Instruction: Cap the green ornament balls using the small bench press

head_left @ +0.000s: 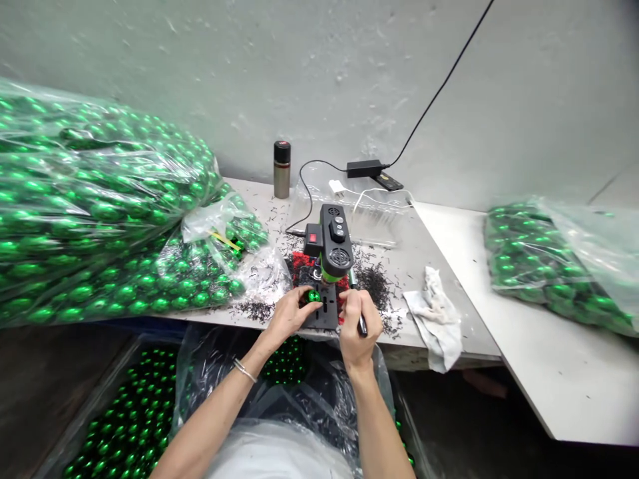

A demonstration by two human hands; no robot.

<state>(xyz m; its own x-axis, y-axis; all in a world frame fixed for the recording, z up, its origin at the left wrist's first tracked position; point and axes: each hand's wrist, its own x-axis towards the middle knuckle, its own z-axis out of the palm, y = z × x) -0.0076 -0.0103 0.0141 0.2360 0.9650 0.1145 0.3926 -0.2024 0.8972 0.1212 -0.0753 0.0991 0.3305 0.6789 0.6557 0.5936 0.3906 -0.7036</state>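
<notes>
My left hand (289, 313) pinches a shiny green ball (313, 296) between thumb and fingers. It holds the ball over the black base plate (327, 318) of a small bench drill press (335, 243), just under the machine's head. To the right of the base, my right hand (360, 326) is closed around a black handle (362, 325); where its upper end joins is partly hidden by the fingers. Red material (302, 261) shows around the machine's base. Short black strips (372, 286) lie scattered about it.
Large clear bags of green balls (100, 213) fill the left side. Another bag (539, 259) lies on the right-hand board. A flask (282, 169), a power adapter (364, 168) and a white cloth (434, 319) sit on the table. More balls (134, 412) are below the edge.
</notes>
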